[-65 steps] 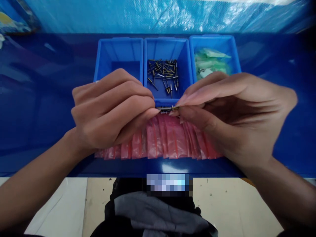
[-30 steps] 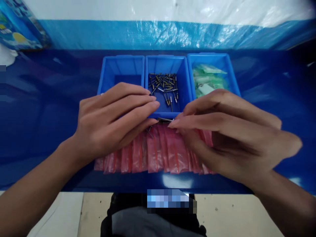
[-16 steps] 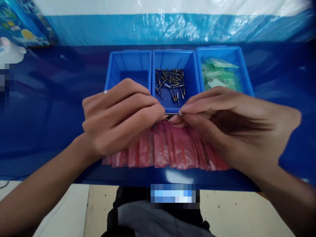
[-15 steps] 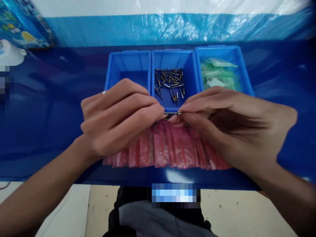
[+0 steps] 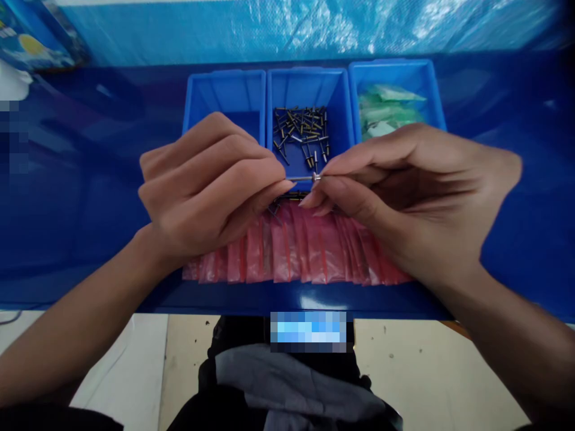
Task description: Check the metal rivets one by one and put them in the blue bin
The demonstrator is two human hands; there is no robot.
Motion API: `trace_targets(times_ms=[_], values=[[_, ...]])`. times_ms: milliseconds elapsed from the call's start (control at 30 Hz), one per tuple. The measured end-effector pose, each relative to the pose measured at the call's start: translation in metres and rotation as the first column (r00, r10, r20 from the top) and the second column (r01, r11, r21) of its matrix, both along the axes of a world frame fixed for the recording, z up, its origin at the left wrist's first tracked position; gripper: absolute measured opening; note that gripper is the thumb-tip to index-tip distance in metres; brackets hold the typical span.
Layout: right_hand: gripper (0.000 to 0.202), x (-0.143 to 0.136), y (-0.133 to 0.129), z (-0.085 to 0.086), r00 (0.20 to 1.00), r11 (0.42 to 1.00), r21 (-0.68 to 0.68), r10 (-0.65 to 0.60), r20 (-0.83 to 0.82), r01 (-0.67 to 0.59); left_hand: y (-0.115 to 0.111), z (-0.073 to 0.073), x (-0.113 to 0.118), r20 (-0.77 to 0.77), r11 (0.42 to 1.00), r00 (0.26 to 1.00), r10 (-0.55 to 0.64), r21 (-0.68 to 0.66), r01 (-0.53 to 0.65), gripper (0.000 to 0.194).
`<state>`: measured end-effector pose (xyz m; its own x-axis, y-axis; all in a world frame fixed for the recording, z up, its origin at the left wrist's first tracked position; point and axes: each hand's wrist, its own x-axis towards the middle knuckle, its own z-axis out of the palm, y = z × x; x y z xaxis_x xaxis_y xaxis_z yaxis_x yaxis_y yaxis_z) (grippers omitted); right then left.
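Observation:
A silver pop rivet (image 5: 302,178) lies level between my two hands, above the front edge of the middle blue bin (image 5: 309,73). My left hand (image 5: 211,179) is closed, with thumb and finger pinching the thin pin end. Its flanged head end sits in the pinch of my right hand (image 5: 413,191), thumb against forefinger. Several loose pop rivets (image 5: 305,129) lie in the middle bin. Just below my fingers, more dark rivets (image 5: 294,196) rest by the upper edge of a row of overlapping pink plastic bags (image 5: 287,251).
Left of the middle bin is another blue bin (image 5: 227,76), partly hidden by my left hand. The right blue bin (image 5: 390,66) holds green plastic packets (image 5: 390,108). A white object (image 5: 12,82) and a blue printed package (image 5: 38,45) are at the far left of the blue table (image 5: 90,197).
The view has tilted down a little, so everything sits higher. My hands have drawn slightly apart along the rivet, and more of its pin shows between them.

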<state>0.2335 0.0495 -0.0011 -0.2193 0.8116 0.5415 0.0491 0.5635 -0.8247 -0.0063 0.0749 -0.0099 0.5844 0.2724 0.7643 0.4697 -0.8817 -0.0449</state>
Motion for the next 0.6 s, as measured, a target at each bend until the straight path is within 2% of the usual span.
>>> trace_targets(times_ms=[167,333,400,500,600], values=[[0.027,-0.002,0.001,0.001,0.999,1.000,-0.016,0.009,-0.035,-0.010,-0.001,0.003,0.004,0.002,0.996,0.998,0.065,-0.060,-0.065,0.015],[0.033,-0.002,-0.001,0.001,0.997,0.997,-0.029,0.065,-0.040,-0.066,0.001,-0.002,0.002,0.007,0.997,0.998,0.068,-0.044,-0.067,0.004],[0.027,-0.002,-0.001,-0.001,0.995,0.996,-0.038,0.080,-0.055,-0.082,0.001,-0.003,0.000,-0.018,0.997,0.999,0.049,-0.053,-0.050,0.008],[0.019,0.002,0.003,-0.003,0.996,0.997,-0.073,0.019,-0.082,-0.025,0.001,-0.003,-0.002,-0.049,0.991,0.995,0.086,-0.099,-0.091,0.014],[0.030,0.011,0.010,-0.003,1.000,0.993,-0.121,0.007,-0.017,-0.009,0.004,-0.004,-0.006,-0.130,0.979,0.983,0.131,-0.140,-0.149,0.030]])
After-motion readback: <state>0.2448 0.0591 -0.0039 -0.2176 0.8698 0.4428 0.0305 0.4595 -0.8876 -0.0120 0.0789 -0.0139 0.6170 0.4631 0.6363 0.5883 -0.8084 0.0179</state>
